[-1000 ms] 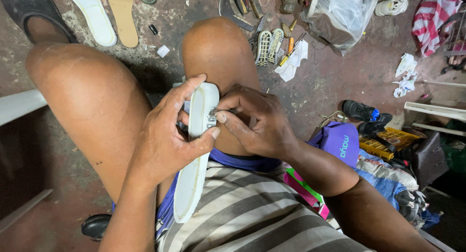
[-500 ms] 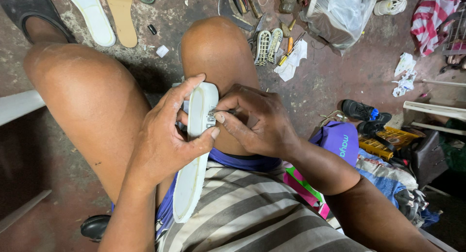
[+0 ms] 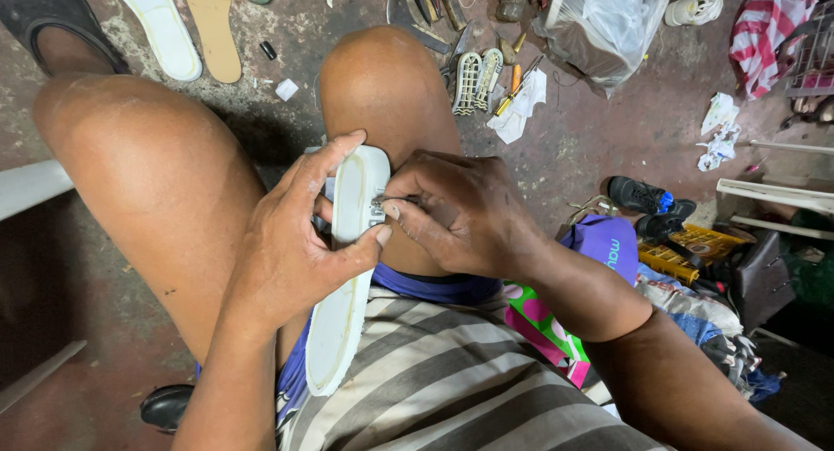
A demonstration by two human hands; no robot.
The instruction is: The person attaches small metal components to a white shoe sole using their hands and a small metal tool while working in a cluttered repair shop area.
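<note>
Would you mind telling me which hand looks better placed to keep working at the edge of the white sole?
Probably the right hand: its fingertips already pinch at the edge of the white sole. The left hand is wrapped around the sole, steadying it on the lap.

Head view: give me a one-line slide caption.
Seated person's left hand grips a white shoe sole on the lap while the right hand pinches its edge.

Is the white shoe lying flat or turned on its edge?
On its edge: the white shoe shows its sole rim upward, gripped by the left hand.
</note>
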